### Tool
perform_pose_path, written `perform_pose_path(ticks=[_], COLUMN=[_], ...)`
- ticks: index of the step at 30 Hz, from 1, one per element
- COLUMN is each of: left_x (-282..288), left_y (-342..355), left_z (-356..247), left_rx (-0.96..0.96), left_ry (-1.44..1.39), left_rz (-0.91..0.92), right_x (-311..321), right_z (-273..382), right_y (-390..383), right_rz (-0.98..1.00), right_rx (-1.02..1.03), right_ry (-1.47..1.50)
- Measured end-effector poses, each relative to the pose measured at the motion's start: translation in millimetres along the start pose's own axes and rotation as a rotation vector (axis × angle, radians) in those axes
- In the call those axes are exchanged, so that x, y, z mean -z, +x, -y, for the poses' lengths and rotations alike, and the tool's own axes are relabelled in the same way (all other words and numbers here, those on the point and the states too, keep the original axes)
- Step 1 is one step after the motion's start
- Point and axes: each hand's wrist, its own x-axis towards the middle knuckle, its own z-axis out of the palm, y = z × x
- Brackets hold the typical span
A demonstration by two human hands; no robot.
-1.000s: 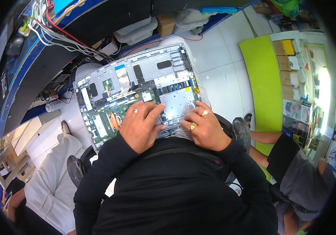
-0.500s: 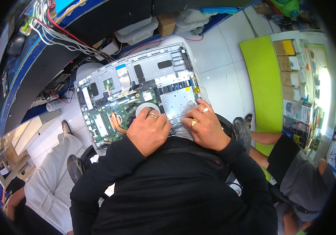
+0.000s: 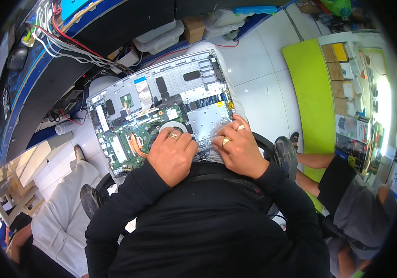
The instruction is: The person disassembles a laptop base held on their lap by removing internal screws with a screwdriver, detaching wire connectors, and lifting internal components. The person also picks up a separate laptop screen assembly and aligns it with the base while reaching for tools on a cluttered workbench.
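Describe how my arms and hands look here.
Long black sleeves cover both arms to about the wrists. Neither hand is gloved. The left hand wears one visible gold-coloured ring; the right hand wears two chunky gold-coloured rings.

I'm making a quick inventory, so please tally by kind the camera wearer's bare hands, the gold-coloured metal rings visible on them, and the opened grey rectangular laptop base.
Bare left hand and bare right hand: 2
Gold-coloured metal rings: 3
Opened grey rectangular laptop base: 1
Total: 6
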Motion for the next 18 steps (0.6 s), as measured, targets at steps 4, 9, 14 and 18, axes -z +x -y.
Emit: perform_pose_path(ticks=[4,9,14,18], left_x=[4.7,-0.6,-2.3,-0.8], left_y=[4.1,-3.6,-4.2,-1.4], left_z=[-1.4,4.7,6.4,6.8], left_rx=[0.004,-0.009,-0.004,-0.024], left_ry=[-0.032,-0.017,0.0,-0.009], left_rz=[-0.013,0.019,0.014,-0.001], right_x=[0.1,0.0,2.3,0.1], right_z=[-3.3,-4.6,-2.7,-3.2], right_y=[-2.0,-3.5,-3.4,-4.4], right_rz=[0.02,0.008,0.02,0.053], right_rx=[0.0,0.049,0.126,0.184], right_ry=[-0.017,-0.036,-0.096,-0.098])
